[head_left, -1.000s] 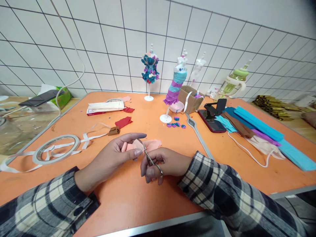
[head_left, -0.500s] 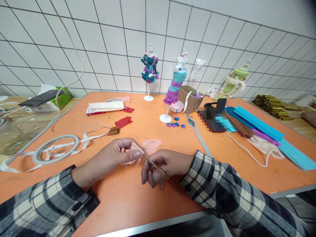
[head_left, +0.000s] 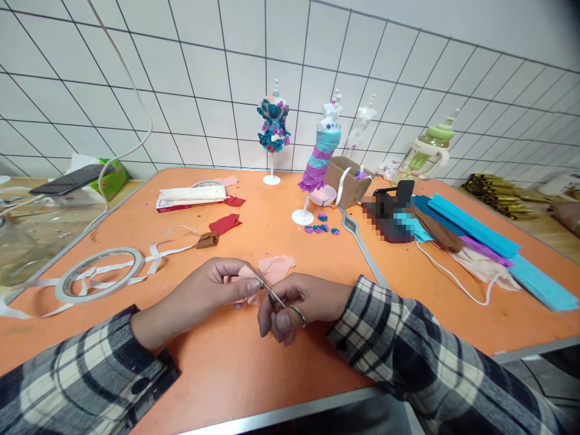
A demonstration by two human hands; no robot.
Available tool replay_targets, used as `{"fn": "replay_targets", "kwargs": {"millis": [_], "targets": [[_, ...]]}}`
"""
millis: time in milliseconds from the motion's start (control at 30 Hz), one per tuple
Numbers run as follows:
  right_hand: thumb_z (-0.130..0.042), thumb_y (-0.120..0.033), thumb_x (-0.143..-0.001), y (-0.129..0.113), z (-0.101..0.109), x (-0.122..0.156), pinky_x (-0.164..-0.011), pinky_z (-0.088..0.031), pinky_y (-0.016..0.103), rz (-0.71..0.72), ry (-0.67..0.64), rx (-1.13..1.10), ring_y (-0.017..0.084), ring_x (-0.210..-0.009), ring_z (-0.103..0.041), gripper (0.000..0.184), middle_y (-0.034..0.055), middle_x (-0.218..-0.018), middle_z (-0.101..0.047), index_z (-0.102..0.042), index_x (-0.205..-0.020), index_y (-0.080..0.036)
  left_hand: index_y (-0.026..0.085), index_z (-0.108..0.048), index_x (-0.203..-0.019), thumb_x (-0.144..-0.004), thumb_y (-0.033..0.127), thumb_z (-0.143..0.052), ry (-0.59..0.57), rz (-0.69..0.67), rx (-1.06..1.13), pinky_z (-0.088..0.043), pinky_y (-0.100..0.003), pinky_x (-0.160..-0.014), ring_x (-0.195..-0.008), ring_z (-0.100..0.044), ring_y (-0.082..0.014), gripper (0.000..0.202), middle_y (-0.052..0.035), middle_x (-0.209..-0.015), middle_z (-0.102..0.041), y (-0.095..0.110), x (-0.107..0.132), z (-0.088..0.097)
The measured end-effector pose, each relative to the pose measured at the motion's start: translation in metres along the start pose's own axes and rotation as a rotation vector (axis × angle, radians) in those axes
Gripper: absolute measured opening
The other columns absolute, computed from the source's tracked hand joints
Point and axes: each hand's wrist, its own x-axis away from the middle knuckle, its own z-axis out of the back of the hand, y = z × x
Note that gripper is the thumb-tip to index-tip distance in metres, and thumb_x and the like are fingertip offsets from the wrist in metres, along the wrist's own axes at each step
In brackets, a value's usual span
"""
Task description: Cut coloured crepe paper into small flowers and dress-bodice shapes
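Observation:
My left hand (head_left: pixel 212 290) pinches a small folded piece of pink crepe paper (head_left: pixel 246 279) just above the orange table (head_left: pixel 226 374). My right hand (head_left: pixel 299 302) is closed round small metal scissors (head_left: pixel 272 293), whose blades meet the pink paper at my left fingertips. A larger scrap of the same pink paper (head_left: pixel 277 264) lies on the table right behind both hands.
A tape roll (head_left: pixel 97 275) with loose white strips lies at left. Behind stand small dress-form mannequins (head_left: pixel 273 130) (head_left: pixel 317 163), purple paper flowers (head_left: pixel 321 228), red scraps (head_left: pixel 225 223), a cardboard box (head_left: pixel 348 178), a metal tool (head_left: pixel 362 248), blue and purple crepe sheets (head_left: pixel 480 232) and a bottle (head_left: pixel 428 151).
My left fingers have curled from stretched out into a pinch on the pink paper. The scissors have tilted lower and shifted slightly right against the paper.

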Motion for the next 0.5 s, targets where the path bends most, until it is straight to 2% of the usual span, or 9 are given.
{"fn": "replay_targets", "kwargs": {"millis": [167,367,500], "targets": [[-0.078,-0.066,-0.063,0.0004,-0.0015,0.0002,-0.064,-0.054,0.025,0.019,0.071,0.039,0.009,-0.063,-0.058,0.060,-0.0018,-0.073,-0.056,-0.062,-0.084,-0.013,0.020,-0.070,-0.061,-0.079,0.049,-0.071,0.019,-0.008,-0.002,-0.040,-0.023,-0.052,-0.054,-0.049,-0.0135,0.034,-0.0018,-0.060,-0.063,-0.0007,0.0004,0.0023],[-0.076,-0.067,-0.064,-0.0009,-0.0019,0.0013,-0.060,-0.053,0.023,0.000,0.004,0.017,0.009,-0.062,-0.056,0.060,-0.0022,-0.068,-0.056,-0.064,-0.086,-0.012,0.019,-0.070,-0.055,-0.070,0.047,-0.078,0.014,-0.002,-0.044,-0.041,-0.022,-0.049,-0.050,-0.049,-0.0130,0.033,-0.0001,-0.053,-0.057,0.0069,-0.0002,-0.0023],[-0.078,-0.065,-0.063,-0.0026,-0.0036,0.0014,-0.059,-0.052,0.022,0.010,0.066,0.036,0.008,-0.058,-0.056,0.059,-0.0028,-0.067,-0.056,-0.062,-0.082,-0.012,0.019,-0.067,-0.054,-0.071,0.047,-0.078,0.017,-0.010,-0.019,-0.041,-0.022,-0.048,-0.049,-0.049,-0.0124,0.034,0.0000,-0.053,-0.058,0.0076,-0.0001,-0.0031]]}}
